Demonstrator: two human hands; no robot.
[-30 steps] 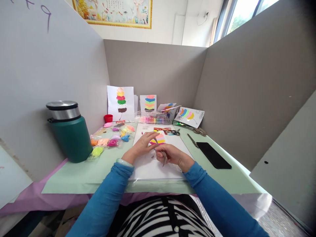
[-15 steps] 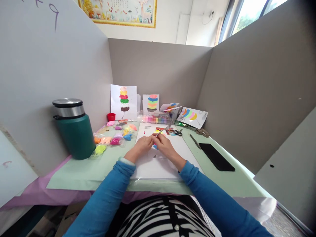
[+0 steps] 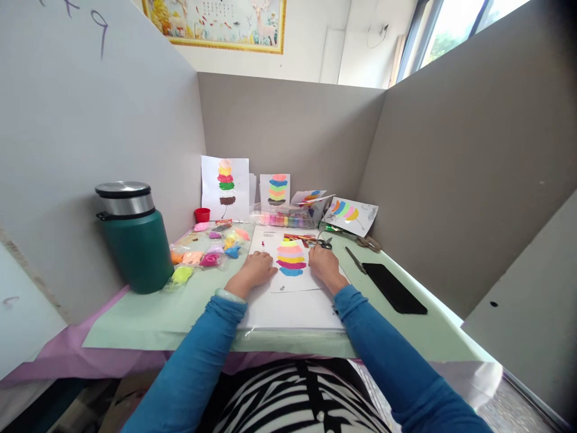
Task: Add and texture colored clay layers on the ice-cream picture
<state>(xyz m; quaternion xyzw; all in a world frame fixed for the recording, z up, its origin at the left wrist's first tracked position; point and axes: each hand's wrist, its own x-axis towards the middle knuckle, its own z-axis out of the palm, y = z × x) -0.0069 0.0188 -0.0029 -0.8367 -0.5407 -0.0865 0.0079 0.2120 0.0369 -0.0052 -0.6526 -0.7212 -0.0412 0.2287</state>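
A small white card (image 3: 293, 284) lies on larger white paper (image 3: 288, 313), bearing stacked stripes of orange, pink, yellow, magenta and blue. At the card's left edge, my left hand (image 3: 256, 270) rests on the paper with its fingers apart and nothing held. My right hand (image 3: 323, 266) is at the card's right side, its fingers curled; a thin grey item shows just above them, too small to name. Black-handled scissors (image 3: 325, 243) lie just beyond that hand, near coloured pens (image 3: 297, 237).
A green flask (image 3: 137, 246) stands at the left, beside bags of coloured clay (image 3: 210, 258). A black phone-like slab (image 3: 394, 287) and a knife-like tool (image 3: 355, 260) lie at the right. Striped pictures (image 3: 225, 189) lean at the back before grey partitions.
My hands were together over the card and have moved apart, left hand to the left and right hand to the right. The striped card now shows between them.
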